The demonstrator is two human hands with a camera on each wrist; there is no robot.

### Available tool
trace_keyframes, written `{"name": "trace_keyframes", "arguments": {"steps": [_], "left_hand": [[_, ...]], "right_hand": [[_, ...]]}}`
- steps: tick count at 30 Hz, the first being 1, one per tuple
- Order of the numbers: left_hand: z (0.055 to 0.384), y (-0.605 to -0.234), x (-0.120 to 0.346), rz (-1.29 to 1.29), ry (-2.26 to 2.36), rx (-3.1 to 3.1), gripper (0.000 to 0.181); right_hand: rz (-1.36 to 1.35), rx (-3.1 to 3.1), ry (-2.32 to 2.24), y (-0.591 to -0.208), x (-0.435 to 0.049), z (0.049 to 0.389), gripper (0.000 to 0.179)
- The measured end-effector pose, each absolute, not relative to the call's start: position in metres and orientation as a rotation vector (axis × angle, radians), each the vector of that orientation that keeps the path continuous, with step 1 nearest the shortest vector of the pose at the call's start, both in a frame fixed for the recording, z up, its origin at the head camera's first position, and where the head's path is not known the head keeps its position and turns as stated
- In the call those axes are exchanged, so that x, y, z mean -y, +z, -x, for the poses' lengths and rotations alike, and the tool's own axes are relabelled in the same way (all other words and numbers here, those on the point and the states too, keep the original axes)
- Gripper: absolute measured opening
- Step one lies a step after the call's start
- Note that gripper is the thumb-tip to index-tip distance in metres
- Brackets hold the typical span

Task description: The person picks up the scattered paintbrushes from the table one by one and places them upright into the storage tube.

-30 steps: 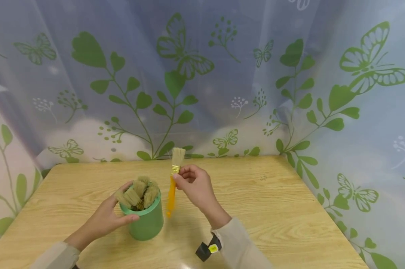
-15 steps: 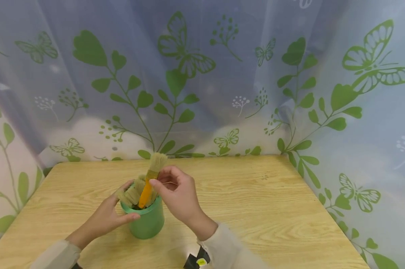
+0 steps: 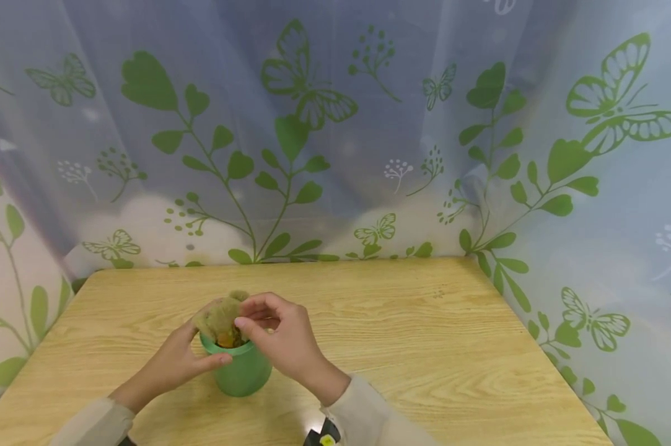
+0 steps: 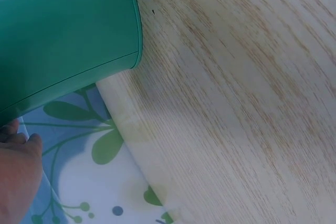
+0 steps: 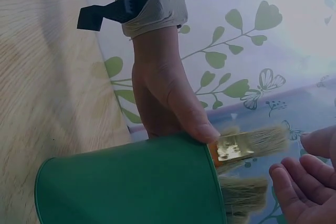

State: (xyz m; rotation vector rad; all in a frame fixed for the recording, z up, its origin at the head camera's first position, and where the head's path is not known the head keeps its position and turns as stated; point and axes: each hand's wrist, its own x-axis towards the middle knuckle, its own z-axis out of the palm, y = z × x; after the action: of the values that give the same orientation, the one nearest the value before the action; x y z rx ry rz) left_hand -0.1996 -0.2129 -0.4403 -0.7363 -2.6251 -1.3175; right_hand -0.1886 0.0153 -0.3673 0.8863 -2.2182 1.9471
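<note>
A green cup (image 3: 243, 371) stands upright on the table, holding several paintbrushes (image 3: 218, 319) with their bristles up. My left hand (image 3: 170, 362) grips the cup from its left side, thumb at the front near the rim; its other fingers are mostly hidden behind. Beside the bristles is my right hand (image 3: 287, 341), fingers bent. In the right wrist view, a gap separates those right fingers (image 5: 289, 184) from the nearest paintbrush (image 5: 254, 142), whose metal ferrule shows at the rim next to my left thumb (image 5: 202, 127). The left wrist view shows the cup's lower wall (image 4: 73, 35).
The wood-grain table (image 3: 413, 347) spreads around the cup, chiefly to its right. A curtain (image 3: 335, 155) with green leaves and butterflies hangs along the back and sides. A black strap (image 5: 123, 9) with a jutting piece is on my left sleeve.
My right hand has carried the orange-handled paintbrush left over the cup and lowered it in, handle first. Its fingers have come off the brush. The left hand stays on the cup.
</note>
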Motion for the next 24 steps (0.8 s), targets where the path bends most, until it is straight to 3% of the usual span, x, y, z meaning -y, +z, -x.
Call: {"name": "trace_keyframes", "arguments": {"steps": [24], "left_hand": [[0.199, -0.432, 0.216, 0.758, -1.255, 2.732, 0.103]], "right_hand": [[-0.755, 2.456, 1.614, -0.378, -0.081, 0.221, 0.024]]}}
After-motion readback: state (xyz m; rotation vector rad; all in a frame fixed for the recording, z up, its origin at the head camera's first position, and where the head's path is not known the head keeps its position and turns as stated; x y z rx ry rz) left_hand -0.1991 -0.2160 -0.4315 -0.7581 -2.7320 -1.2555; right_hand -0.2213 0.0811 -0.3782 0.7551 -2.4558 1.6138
